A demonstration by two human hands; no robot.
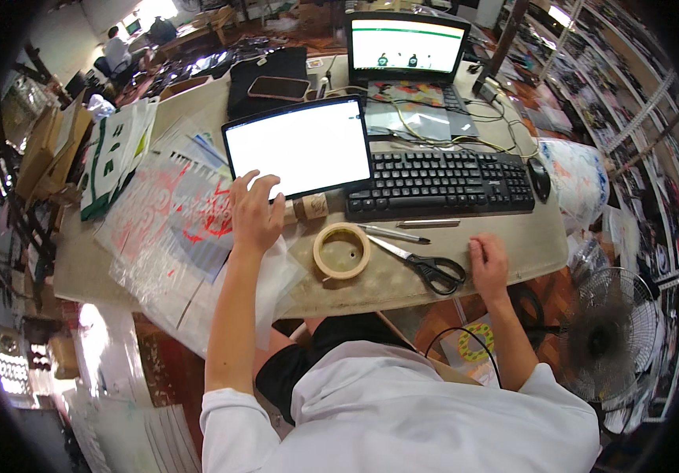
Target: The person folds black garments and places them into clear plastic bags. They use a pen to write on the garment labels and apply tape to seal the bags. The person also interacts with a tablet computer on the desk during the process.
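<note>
A tablet (pixel 300 146) with a bright white screen leans on the table, tilted up toward me. At its lower left corner is my left hand (pixel 257 213), fingers apart and fingertips over the screen's edge; it holds nothing. Beside the table's front edge rests my right hand (pixel 489 264), its fingers curled in with nothing showing in them. Nearest to it lie black-handled scissors (pixel 439 274), partly opened out. A roll of masking tape (pixel 342 251) lies flat left of the scissors. A pen (pixel 395 233) and a thin metal-coloured stick (pixel 429 223) lie behind them.
Behind stand a black keyboard (pixel 446 181), a mouse (pixel 539 179) and an open laptop (pixel 410 47) with tangled cables. A phone (pixel 278 87) lies on a black item. Plastic sheets with red drawings (pixel 158 197) cover the left side. A fan (pixel 604 335) stands right of me.
</note>
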